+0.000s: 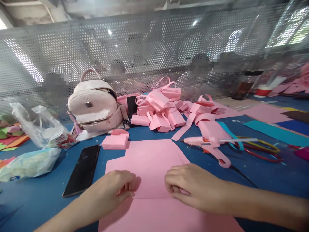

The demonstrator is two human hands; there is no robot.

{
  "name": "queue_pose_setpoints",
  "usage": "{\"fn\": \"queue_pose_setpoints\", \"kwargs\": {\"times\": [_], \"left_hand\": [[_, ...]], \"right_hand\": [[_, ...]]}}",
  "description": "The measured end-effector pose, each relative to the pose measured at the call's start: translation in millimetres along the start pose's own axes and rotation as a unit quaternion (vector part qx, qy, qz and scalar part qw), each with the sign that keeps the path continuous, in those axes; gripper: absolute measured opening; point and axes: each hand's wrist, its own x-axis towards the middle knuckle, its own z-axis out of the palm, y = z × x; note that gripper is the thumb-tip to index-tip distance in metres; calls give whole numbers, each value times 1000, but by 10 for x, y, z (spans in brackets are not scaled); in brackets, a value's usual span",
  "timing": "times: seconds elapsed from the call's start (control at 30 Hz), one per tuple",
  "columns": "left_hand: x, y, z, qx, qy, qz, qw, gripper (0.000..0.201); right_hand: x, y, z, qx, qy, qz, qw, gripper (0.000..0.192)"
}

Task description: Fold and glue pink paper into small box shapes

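Observation:
A large pink paper sheet (148, 161) lies flat on the blue table (43, 199) in front of me, with a crease running across it between my hands. My left hand (113, 190) rests on the sheet's left part, fingers curled and pinching at the fold line. My right hand (190, 187) presses on the sheet just right of centre, fingers bent onto the same crease. The two hands are a short gap apart.
A black phone (83, 169) lies left of the sheet. A pink glue gun (210, 145) and scissors (260, 151) lie to the right. Behind are a small pink box (115, 141), a pile of folded pink paper bags (164, 108), a pale backpack (95, 104), plastic bags (41, 129) and a perforated metal screen (154, 58).

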Motion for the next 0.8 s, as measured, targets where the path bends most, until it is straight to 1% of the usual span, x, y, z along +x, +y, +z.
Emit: {"fn": "queue_pose_setpoints", "kwargs": {"times": [0.1, 0.23, 0.3, 0.37, 0.47, 0.63, 0.73, 0.8], "left_hand": [[21, 40, 105, -20, 30, -19, 999, 12], [50, 76, 249, -43, 62, 11, 997, 16], [56, 65, 309, -17, 74, 35, 996, 18], [60, 32, 358, 30, 84, 56, 994, 21], [62, -34, 409, 88, 99, 71, 989, 26], [78, -69, 447, 130, 112, 76, 982, 26], [97, -52, 452, 147, 126, 80, 978, 25], [108, -51, 451, 153, 129, 89, 976, 26]], "right_hand": [[43, 59, 12, -21, 34, -4, 999, 16], [103, 86, 94, -41, 54, -7, 998, 20], [125, 95, 147, -57, 65, -12, 996, 21], [139, 110, 191, -77, 78, -14, 994, 22], [150, 145, 224, -99, 83, -18, 991, 21], [163, 210, 248, -142, 90, -52, 984, 21], [168, 245, 286, -180, 100, -79, 975, 24], [170, 262, 314, -185, 104, -84, 974, 26]]}}
